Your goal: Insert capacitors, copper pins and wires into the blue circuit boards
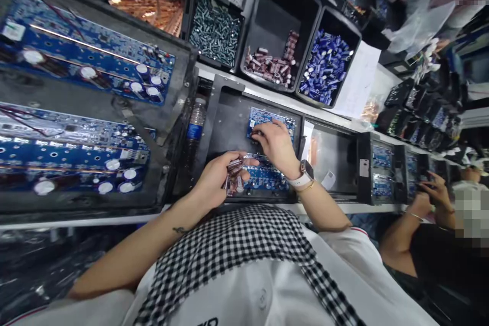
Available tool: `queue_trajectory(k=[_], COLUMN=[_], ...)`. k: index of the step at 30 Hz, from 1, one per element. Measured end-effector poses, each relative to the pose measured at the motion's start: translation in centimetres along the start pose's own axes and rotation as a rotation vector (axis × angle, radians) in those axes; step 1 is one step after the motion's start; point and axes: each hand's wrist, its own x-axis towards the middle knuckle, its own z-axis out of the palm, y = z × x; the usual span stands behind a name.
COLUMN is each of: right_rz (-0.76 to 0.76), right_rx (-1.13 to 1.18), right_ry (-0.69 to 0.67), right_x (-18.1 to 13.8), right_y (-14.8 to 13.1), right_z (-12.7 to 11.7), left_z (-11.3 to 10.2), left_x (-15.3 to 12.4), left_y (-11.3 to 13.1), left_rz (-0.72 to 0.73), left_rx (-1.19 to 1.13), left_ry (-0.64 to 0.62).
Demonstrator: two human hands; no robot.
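Two blue circuit boards lie in the black tray [229,112] before us, which we take as our landmark. Our left hand [216,178], over the tray's near edge, is clenched around a bundle of maroon capacitors [233,175]. Our right hand [277,145], watch [303,173] on its wrist, reaches over the tray's middle; its fingertips [256,135] press down at the left edge of the upper board [269,118]. We cannot tell whether they pinch a part. The lower board [263,175] lies at the tray's near side, partly hidden beneath both hands.

Just left of the tray stands a water bottle [196,125]. Further left sit larger trays with long blue boards [87,58]. Beyond the tray, bins are ranged: one with maroon capacitors [273,66], one with blue capacitors [326,63], one with grey screws [215,30], one with copper wire [153,7]. Right of the tray, another person's hands [433,191] work at a similar tray [382,173].
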Motion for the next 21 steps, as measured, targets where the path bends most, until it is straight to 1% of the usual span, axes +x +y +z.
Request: queue_trajectory(k=[2,6,9,13,15,18,19,21], right_rz=[-0.007,-0.015,-0.031,-0.048,-0.102,-0.252,-0.289,-0.308], right_rx=[-0.005,-0.035,-0.083,-0.167,-0.208,-0.248,-0.248,-0.195], right_ry=[0.011,0.009,-0.006,-0.022,-0.038,-0.076,-0.071,-0.006], right_x=[-0.1,0.0,0.2,0.5,0.5,0.2,0.0,-0.5], right_y=[-0.1,-0.2,-0.4,-0.7,-0.9,-0.8,-0.7,-0.4], right_z=[-0.2,-0.5,-0.5,-0.5,-0.7,-1.2,-1.3,-1.3], left_z=[0.1,0.0,-0.3,-0.8,-0.8,-0.6,-0.5,-0.3], left_x=[-0.1,-0.2,-0.1,0.1,0.0,-0.1,-0.1,0.3], left_y=[0.0,0.1,0.1,0.0,-0.1,-0.6,-0.8,-1.1], left_rz=[0.008,0.005,-0.001,0.035,0.049,0.044,0.034,0.017], left_rx=[-0.003,-0.032,-0.085,-0.105,-0.117,-0.128,-0.126,-0.116], left_ry=[-0.019,-0.017,-0.052,-0.07,-0.06,-0.064,-0.076,-0.101])
